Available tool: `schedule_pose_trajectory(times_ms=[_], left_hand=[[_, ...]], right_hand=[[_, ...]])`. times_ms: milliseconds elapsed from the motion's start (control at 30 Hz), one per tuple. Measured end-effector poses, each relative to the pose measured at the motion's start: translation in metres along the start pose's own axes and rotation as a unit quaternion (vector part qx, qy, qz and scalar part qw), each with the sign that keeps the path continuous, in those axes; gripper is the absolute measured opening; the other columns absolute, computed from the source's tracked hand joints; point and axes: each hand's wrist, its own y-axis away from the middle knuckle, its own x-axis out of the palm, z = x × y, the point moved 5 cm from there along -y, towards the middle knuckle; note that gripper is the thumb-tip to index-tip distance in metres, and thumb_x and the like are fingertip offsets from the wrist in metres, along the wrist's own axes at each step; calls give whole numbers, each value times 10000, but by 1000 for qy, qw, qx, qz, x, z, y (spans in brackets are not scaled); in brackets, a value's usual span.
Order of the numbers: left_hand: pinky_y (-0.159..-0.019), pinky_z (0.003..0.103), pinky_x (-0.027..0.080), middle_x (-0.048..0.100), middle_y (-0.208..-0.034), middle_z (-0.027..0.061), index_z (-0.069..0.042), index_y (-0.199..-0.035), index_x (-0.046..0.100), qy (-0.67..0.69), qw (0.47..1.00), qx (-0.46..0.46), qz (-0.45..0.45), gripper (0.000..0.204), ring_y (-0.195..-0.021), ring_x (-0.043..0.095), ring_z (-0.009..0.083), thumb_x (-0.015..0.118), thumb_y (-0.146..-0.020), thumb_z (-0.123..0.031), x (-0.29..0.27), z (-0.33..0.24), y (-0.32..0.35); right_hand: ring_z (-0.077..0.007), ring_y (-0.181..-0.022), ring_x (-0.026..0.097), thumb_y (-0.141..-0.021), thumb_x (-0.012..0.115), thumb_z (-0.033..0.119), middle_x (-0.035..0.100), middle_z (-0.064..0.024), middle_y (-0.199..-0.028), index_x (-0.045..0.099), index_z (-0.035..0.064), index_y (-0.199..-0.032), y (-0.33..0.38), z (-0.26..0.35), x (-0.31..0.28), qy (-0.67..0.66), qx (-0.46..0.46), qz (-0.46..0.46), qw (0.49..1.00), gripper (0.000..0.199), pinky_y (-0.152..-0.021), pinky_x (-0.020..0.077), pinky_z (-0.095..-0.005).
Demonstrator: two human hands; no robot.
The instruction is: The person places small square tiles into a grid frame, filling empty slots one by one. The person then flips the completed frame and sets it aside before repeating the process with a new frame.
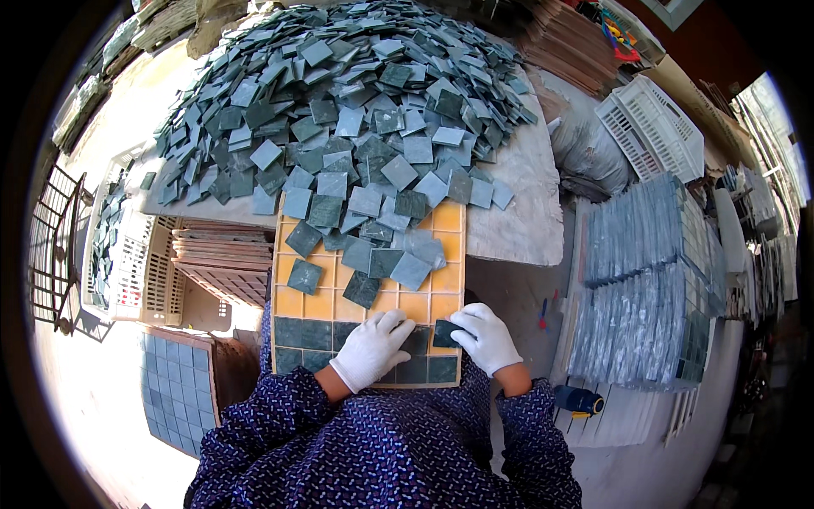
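The right hand, in a white glove, pinches a dark green square tile, tilted, over the yellow grid tray at 5 o'clock. The left hand lies flat, fingers spread, on smooth set tiles at 6 o'clock.

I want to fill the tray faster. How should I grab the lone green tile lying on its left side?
Pinch the lone tile by two opposite edges, coming from above. It lies flat and apart on the yellow tray, so its rim is free all around.
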Motion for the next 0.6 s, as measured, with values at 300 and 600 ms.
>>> schedule_pose_trajectory(times_ms=[300,600], left_hand=[[-804,396,490,496,-1067,130,-18,-1154,538,-16,1000,-24,-2,487,-972,559,316,730,-743,-196,17,-7,3],[-915,396,458,498,-1264,82,-64,-1289,511,-87,994,61,-35,663,-1093,529,289,757,-704,-255,0,-33,-9]], right_hand=[[-300,-996,545,-762,714,174,518,-113,-1033,578,45,-1126,19,24,18,136,-53,32,989,409,-830,490,-379],[-280,-964,617,-816,672,267,618,-95,-1045,633,94,-1079,-25,14,-9,148,-108,182,966,317,-822,513,-399]])
